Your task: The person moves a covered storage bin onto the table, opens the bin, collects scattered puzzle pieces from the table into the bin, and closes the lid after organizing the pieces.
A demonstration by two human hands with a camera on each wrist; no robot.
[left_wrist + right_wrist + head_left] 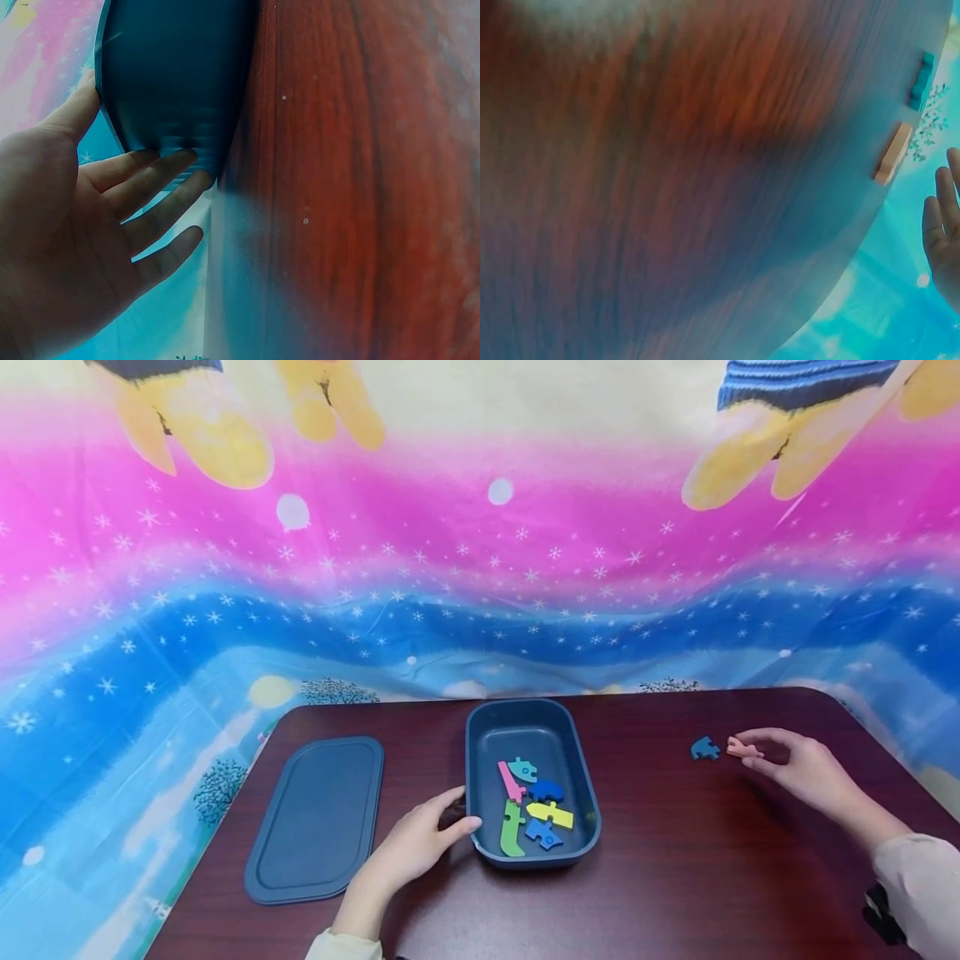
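A dark blue-grey oblong box (588, 814) stands on the table and holds several coloured foam puzzle pieces. My left hand (420, 839) grips its near left side, the thumb over the rim and fingers against the outer wall (172, 82). At the right, my right hand (806, 768) hovers over a small pink-orange puzzle piece (742, 748), thumb and forefinger apart. In the right wrist view this piece (894, 154) lies on the table, with a gap between it and the visible fingers (946, 199). A teal puzzle piece (704, 748) lies just left of it.
The matching flat lid (318, 818) lies left of the box. Inside the box are a yellow piece (551, 815), a green piece (511, 831) and several others. A printed cloth (450, 568) hangs behind the dark wooden table (660, 877).
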